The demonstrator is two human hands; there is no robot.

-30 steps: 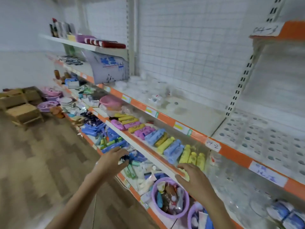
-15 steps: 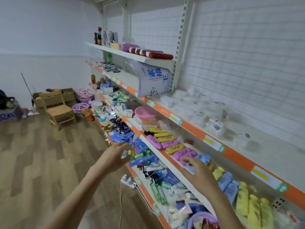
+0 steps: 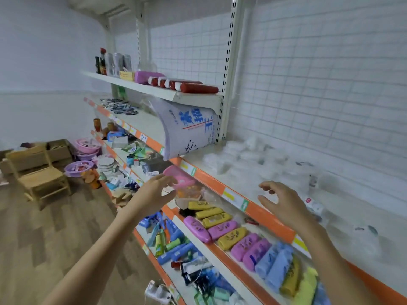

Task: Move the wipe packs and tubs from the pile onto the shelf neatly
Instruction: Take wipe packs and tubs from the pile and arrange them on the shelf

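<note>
Head view: both bare hands raised in front of the shelving, nothing held in either. Left hand (image 3: pixel 154 192) hangs in front of the lower shelf edge, fingers spread and loosely bent, grip wide and empty; its fingertips overlap a pink plastic basin (image 3: pixel 179 178) in the picture, contact cannot be told. Right hand (image 3: pixel 284 205) hovers at the front of the white metal shelf with the orange price strip (image 3: pixel 259 211), fingers spread and curled a little, grip also empty.

Task items: a blurred pile of white wipe packs and clear tubs (image 3: pixel 246 157) lies on that shelf against the white wire-grid back panel (image 3: pixel 319 84), beyond and left of the right hand, not touching it. One small white pack with a red label (image 3: pixel 312 204) lies just right of the right hand. Detail in the pile is too soft to count pieces.

Left of the pile, a large white sack with blue print (image 3: pixel 187 130) leans under the top shelf. The top shelf carries red cylindrical tubes (image 3: pixel 193 86), a purple box and dark bottles. The shelf below the hands holds rows of yellow, purple and blue flat packs (image 3: pixel 229 232). Far left on the wooden floor stands a small wooden chair (image 3: pixel 37 179) beside purple basins.
</note>
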